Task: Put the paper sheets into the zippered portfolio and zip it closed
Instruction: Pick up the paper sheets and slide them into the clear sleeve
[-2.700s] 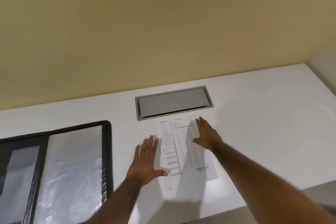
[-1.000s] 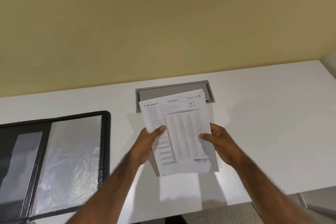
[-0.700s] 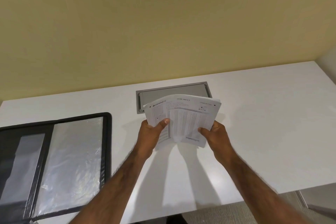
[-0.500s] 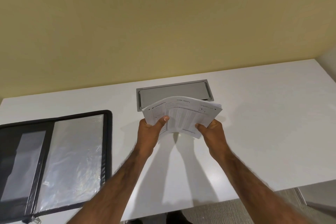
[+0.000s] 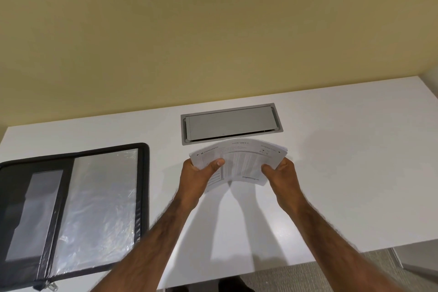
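Note:
A stack of printed paper sheets [image 5: 241, 161] hangs above the white desk, bowed upward in the middle. My left hand [image 5: 198, 176] grips its left edge with the thumb on top. My right hand [image 5: 280, 174] grips its right edge. The black zippered portfolio [image 5: 142, 173] lies open and flat at the left of the desk, with clear plastic sleeves inside and its zipper pull [image 5: 51, 286] at the near edge. The sheets are well to the right of the portfolio, not touching it.
A grey metal cable hatch [image 5: 231, 123] is set flush in the white desk [image 5: 343, 173] just behind the sheets. A yellow wall stands behind the desk. Grey carpet [image 5: 308, 277] shows past the near edge.
The sheets lay flat on the desk under both hands. Both hands have since taken them by the side edges, lifted them, tipped them flatter and bowed them.

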